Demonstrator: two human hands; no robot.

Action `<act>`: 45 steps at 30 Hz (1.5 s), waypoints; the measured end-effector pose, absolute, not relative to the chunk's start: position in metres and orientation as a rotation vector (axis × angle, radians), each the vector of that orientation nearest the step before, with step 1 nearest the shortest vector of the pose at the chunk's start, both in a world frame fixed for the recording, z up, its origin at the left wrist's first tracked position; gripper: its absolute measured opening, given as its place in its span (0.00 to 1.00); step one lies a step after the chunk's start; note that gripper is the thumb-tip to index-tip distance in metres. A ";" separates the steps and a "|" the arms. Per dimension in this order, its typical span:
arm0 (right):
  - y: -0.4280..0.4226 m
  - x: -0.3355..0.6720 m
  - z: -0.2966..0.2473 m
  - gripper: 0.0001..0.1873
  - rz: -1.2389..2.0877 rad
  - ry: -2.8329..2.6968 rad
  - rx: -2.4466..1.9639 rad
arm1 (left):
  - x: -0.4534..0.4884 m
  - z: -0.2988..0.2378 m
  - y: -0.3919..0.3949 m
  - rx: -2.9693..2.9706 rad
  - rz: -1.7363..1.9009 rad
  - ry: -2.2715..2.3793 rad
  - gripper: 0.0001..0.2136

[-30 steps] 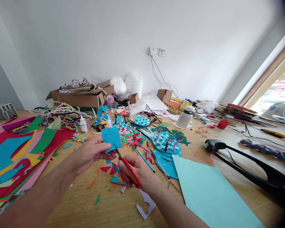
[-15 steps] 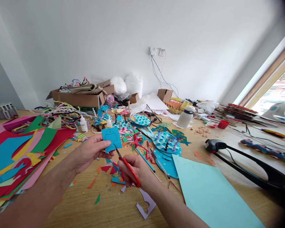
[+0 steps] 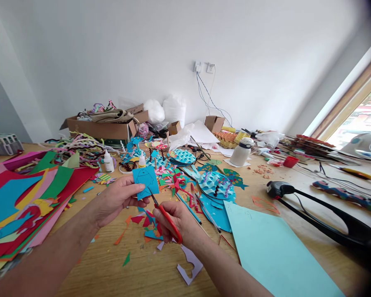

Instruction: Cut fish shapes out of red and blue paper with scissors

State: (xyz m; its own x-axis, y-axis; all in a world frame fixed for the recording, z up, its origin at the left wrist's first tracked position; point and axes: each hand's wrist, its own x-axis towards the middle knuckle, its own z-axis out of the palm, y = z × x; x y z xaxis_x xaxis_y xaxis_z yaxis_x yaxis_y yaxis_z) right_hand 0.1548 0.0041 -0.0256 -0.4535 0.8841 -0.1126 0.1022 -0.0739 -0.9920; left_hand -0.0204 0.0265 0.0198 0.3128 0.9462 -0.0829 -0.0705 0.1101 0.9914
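Observation:
My left hand (image 3: 116,199) pinches a small blue paper square (image 3: 145,180) with a fish outline drawn on it, held up above the wooden table (image 3: 136,272). My right hand (image 3: 176,220) is closed round red-handled scissors (image 3: 165,218), whose blades touch the square's lower edge. Coloured paper scraps (image 3: 148,227) lie on the table just under both hands.
A stack of coloured paper sheets (image 3: 21,198) lies at the left. A large light-blue sheet (image 3: 275,251) lies at the right, next to a black glue gun (image 3: 321,214). Paper fish crafts (image 3: 216,185), glue bottles (image 3: 108,161), a white jar (image 3: 241,152) and cardboard boxes (image 3: 99,128) crowd the back.
Hardly anything has moved. The blue square and the scissors have shifted slightly, with the blades still at the paper's lower edge.

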 end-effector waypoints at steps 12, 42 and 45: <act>0.003 0.153 -0.023 0.28 1.582 -1.613 -1.082 | -0.019 0.015 0.031 1.051 1.119 1.037 0.11; 0.005 0.159 -0.027 0.24 1.759 -1.459 -0.755 | -0.031 0.024 0.029 1.177 0.939 0.932 0.09; 0.005 0.158 -0.028 0.24 1.758 -1.440 -0.748 | -0.026 0.026 0.026 1.089 0.931 0.889 0.12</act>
